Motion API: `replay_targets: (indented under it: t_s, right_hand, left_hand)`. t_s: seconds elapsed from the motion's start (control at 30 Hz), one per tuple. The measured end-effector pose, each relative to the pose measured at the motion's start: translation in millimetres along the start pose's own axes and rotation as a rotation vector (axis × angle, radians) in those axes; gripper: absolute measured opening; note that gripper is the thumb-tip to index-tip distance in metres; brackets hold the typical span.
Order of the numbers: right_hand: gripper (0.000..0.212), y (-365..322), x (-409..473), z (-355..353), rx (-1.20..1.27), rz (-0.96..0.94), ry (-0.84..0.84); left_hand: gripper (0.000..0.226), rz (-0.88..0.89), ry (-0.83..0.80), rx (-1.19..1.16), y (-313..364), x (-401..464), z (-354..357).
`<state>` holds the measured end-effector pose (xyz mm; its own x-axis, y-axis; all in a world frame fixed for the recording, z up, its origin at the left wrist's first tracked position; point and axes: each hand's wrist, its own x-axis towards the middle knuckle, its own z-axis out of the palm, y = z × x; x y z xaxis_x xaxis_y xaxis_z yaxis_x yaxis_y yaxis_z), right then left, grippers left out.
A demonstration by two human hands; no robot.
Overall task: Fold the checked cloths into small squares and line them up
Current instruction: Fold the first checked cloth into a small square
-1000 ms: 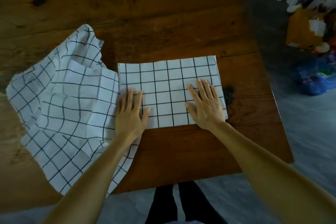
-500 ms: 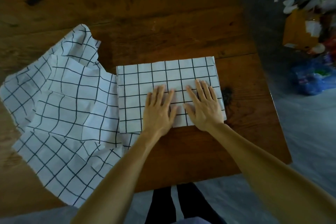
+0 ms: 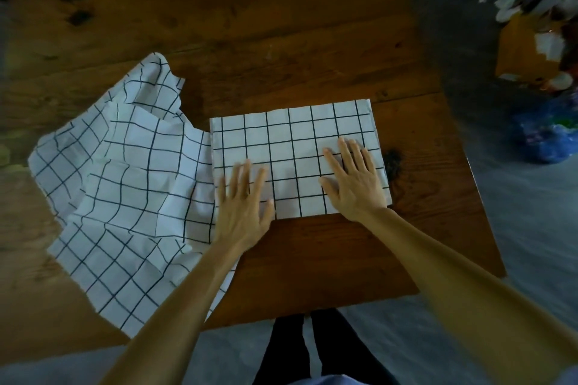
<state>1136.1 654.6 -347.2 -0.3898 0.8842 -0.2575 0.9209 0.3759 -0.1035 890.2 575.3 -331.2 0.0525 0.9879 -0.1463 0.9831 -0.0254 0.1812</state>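
Observation:
A white cloth with a black grid lies folded into a flat rectangle (image 3: 291,147) on the wooden table (image 3: 281,40), near its right front corner. My left hand (image 3: 244,206) rests flat on the rectangle's near left corner, fingers spread. My right hand (image 3: 353,178) presses flat on its right half, fingers apart. Neither hand grips anything. A second checked cloth (image 3: 119,184) lies loose and rumpled to the left, its right edge tucked under the folded one and my left forearm.
The table's right edge (image 3: 475,184) and front edge drop to a grey floor. On the floor at the right stand a cardboard box (image 3: 525,50) and a blue bag (image 3: 547,134). Dark knots mark the wood at far left.
My left hand slid right to the rectangle's middle, then back left to its near left corner. My right hand has stayed pressed on the right half.

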Motion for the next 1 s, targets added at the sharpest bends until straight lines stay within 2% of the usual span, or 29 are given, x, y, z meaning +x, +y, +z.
replay_targets:
  t_s: [0.1, 0.2, 0.4, 0.47, 0.67, 0.83, 1.0]
  right_hand:
    - [0.070, -0.8, -0.1, -3.6, 0.011, -0.009, -0.054]
    - [0.072, -1.5, -0.8, -8.1, 0.069, -0.017, -0.074]
    - [0.065, -28.1, -11.9, -18.6, 0.148, -0.083, 0.019]
    - [0.063, -40.2, -21.5, -17.2, 0.201, -0.135, 0.011]
    - [0.060, -55.4, -48.0, 4.0, 0.223, -0.209, 0.006]
    - [0.040, -56.2, -55.7, 10.3, 0.271, -0.168, 0.116]
    - [0.033, -60.5, -58.3, 16.2, 0.301, -0.151, 0.176]
  left_hand:
    - [0.063, 0.180, -0.059, -0.050, 18.0, -5.0, -0.2]
    - [0.059, 0.249, -0.084, -0.019, 20.2, -13.7, 2.8]
    - [0.021, 0.332, 0.124, -0.063, 22.4, -9.2, 6.2]
    - [0.014, 0.347, 0.158, -0.076, 22.9, -8.9, 6.2]
    - [0.017, 0.390, 0.229, -0.038, 25.3, -9.4, 6.0]
    - [0.026, 0.389, 0.209, -0.063, 25.9, -14.5, 8.1]
    - [0.015, 0.381, 0.202, -0.061, 28.5, -16.5, 12.2]
